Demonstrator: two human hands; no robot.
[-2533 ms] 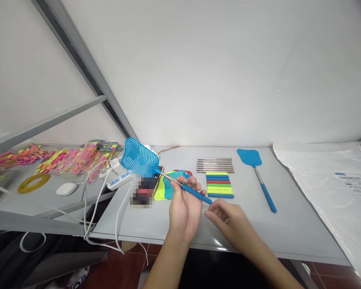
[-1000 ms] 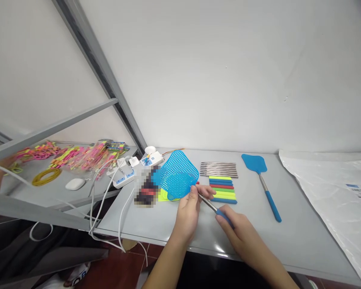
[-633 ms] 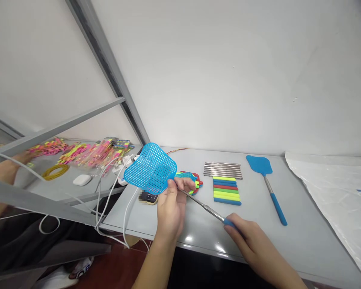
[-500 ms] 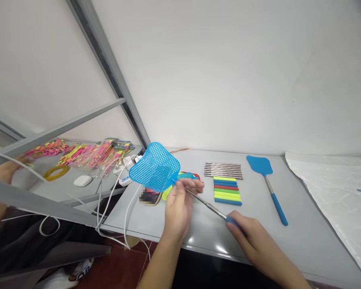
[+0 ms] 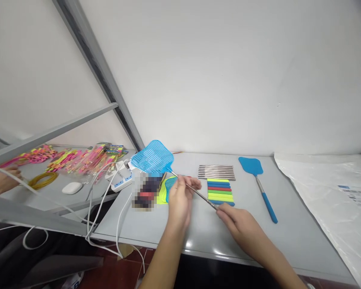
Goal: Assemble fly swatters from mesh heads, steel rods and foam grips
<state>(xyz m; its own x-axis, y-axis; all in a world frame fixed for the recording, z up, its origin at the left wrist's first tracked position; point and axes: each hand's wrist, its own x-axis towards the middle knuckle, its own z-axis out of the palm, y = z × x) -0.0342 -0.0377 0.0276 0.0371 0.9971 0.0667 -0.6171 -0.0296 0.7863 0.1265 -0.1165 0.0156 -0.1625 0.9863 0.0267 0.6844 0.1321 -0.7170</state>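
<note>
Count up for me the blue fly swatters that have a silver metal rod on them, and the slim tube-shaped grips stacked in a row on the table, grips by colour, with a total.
Blue fly swatters on silver metal rods: 2
Slim bright yellow tube-shaped grips: 3
Slim blue grips: 3
Slim red grip: 1
Slim green grip: 1
Total: 10
</note>
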